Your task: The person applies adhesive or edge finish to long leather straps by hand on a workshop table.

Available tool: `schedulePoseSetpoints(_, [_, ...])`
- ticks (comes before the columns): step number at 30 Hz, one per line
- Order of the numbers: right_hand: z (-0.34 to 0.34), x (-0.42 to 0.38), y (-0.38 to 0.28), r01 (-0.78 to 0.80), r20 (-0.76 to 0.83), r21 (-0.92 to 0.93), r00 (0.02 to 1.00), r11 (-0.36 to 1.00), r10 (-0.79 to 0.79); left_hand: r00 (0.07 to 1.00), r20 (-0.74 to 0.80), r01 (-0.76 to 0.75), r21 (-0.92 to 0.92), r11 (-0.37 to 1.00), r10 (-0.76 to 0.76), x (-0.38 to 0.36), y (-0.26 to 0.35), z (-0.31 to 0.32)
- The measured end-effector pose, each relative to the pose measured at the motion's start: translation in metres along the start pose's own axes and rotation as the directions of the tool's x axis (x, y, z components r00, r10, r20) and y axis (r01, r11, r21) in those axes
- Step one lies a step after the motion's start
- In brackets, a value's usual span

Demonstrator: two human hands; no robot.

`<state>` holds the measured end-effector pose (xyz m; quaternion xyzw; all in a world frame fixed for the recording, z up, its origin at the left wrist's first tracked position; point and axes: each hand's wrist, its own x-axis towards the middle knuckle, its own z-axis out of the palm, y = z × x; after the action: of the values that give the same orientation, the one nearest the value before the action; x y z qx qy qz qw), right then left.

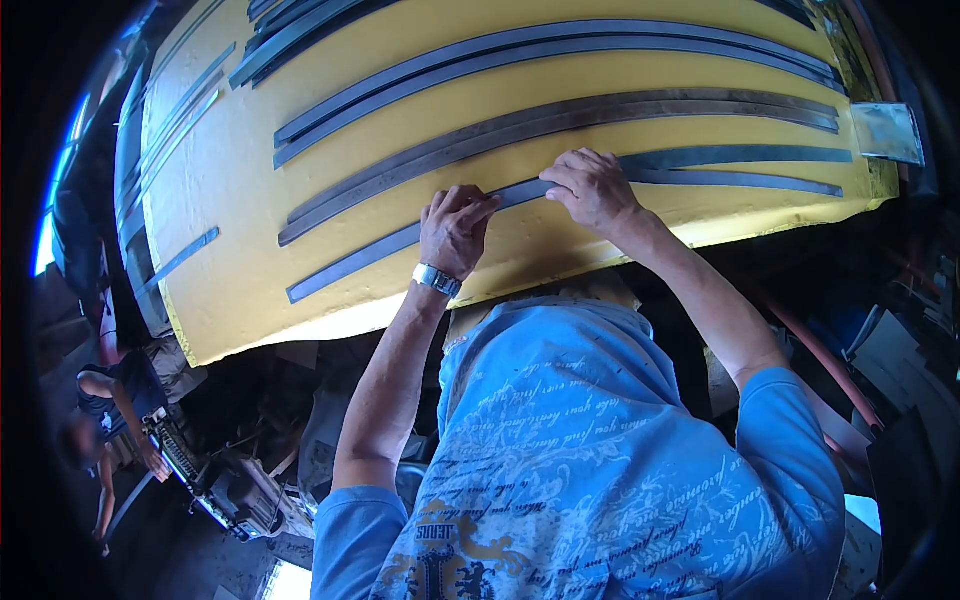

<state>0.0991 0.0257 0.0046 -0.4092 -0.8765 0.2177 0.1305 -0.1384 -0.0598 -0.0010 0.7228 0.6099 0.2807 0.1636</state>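
Observation:
A long, flat dark strip (355, 265) lies across the near part of the yellow tabletop (530, 245). My left hand (455, 232) pinches it near its middle, thumb and fingers together, with a metal-banded watch (437, 281) on that wrist. A short way to the right, my right hand (592, 190) grips the same strip, fingers bent down at its edge. Right beside this hand, another dark strip (740, 156) runs to the right. Just beyond both hands lies a pair of brownish strips (500, 132), side by side.
Farther back are a pair of grey strips (540, 45) and a stack of dark strips (300, 35). A short strip (185, 257) lies at the left. A pale flat piece (888, 132) sits at the right edge. Another person (120, 400) is beside a machine (225, 490) at lower left.

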Motion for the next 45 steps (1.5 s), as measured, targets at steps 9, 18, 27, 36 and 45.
schedulePoseSetpoints(9, [-0.001, 0.001, -0.002, 0.007, 0.020, -0.031, 1.000, 0.999, -0.007, 0.999, 0.030, -0.022, 0.049, 0.999, 0.020, -0.001, 0.000, 0.000])
schedulePoseSetpoints(18, [-0.003, 0.004, -0.005, -0.010, 0.003, -0.039, 1.000, 0.999, 0.010, 1.000, -0.001, 0.013, 0.059, 0.998, -0.013, 0.003, 0.013, -0.002])
schedulePoseSetpoints(27, [-0.001, 0.007, -0.005, 0.029, 0.040, -0.084, 0.999, 0.996, -0.026, 0.990, -0.013, -0.144, -0.137, 0.980, 0.144, 0.024, 0.029, 0.027])
schedulePoseSetpoints(36, [-0.052, -0.017, 0.026, -0.109, 0.052, -0.016, 0.993, 0.994, 0.110, 0.997, -0.040, -0.069, -0.079, 0.995, 0.066, 0.026, 0.033, 0.035])
schedulePoseSetpoints(45, [-0.047, -0.024, 0.046, -0.065, 0.006, -0.099, 0.998, 0.993, 0.066, 0.993, 0.032, 0.118, -0.094, 0.989, -0.116, 0.036, 0.044, 0.039])
